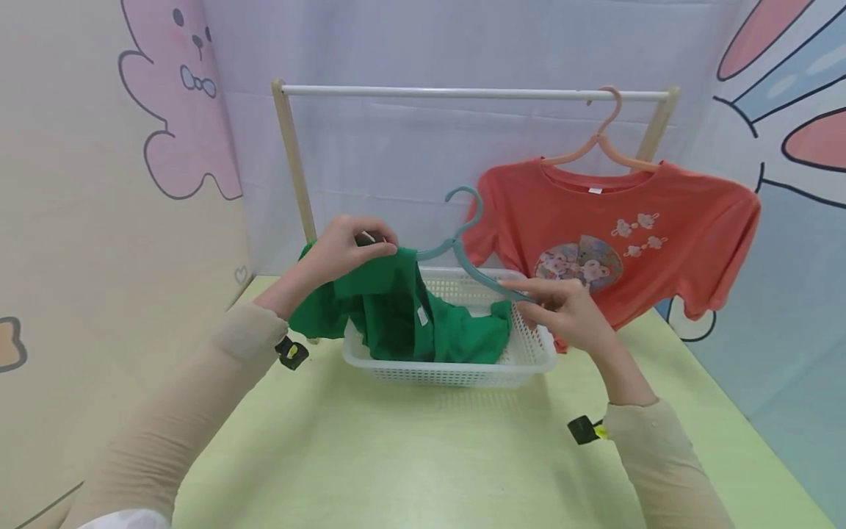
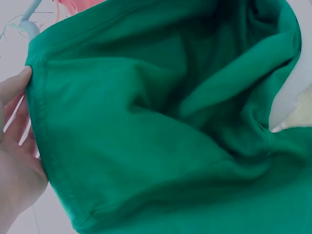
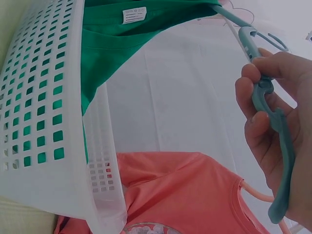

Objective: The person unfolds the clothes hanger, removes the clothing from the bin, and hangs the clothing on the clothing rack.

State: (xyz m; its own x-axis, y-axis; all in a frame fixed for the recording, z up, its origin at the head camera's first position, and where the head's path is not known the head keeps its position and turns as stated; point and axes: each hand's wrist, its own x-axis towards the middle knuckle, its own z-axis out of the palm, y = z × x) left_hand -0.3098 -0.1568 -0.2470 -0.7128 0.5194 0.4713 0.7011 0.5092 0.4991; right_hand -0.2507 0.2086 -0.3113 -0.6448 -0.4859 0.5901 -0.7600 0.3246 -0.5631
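A green short-sleeved garment (image 1: 390, 308) droops into and over a white basket (image 1: 456, 373), with a small white tag at its neckline. My left hand (image 1: 350, 246) pinches its shoulder edge from the left; in the left wrist view, the thumb of that hand (image 2: 19, 165) lies on the green fabric (image 2: 112, 146). One arm of a blue-green hanger (image 1: 474, 274) goes into the neckline, and its hook points up. The other arm is bare, held by my right hand (image 1: 568, 312). In the right wrist view, curled fingers grip the hanger (image 3: 285, 146) near a notched part.
Behind stands a rack with a white rail (image 1: 429, 92) and wooden posts. A coral T-shirt (image 1: 661, 220) hangs from it at the right on an orange hanger (image 1: 615, 150). The basket rests on a pale yellow-green table (image 1: 423, 455); cartoon-printed panels (image 1: 178, 110) flank both sides.
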